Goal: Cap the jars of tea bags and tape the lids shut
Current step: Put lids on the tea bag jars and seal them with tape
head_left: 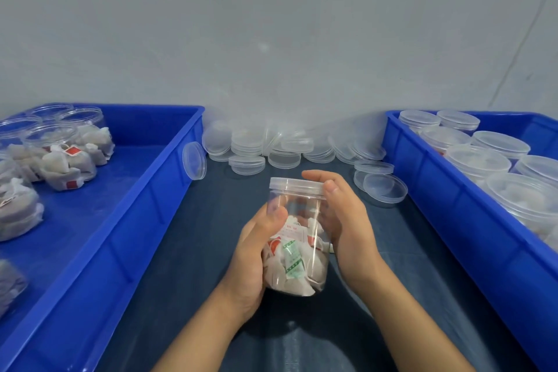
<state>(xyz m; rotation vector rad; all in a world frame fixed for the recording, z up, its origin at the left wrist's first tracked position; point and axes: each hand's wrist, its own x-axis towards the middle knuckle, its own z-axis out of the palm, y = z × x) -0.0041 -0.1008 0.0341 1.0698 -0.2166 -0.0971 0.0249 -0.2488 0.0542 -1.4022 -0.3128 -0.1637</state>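
Jar [297, 235] base hidden, left hand [256, 251] gripping

Open dark mat [187, 251] between two blue bins [145, 208], loose lids [280, 148] behind.

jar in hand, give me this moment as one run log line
left hand grips jar body | right hand on lid, fingers curled round | lid on jar | tape: none seen

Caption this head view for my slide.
Both hands hold a capped jar of tea bags between two blue bins.
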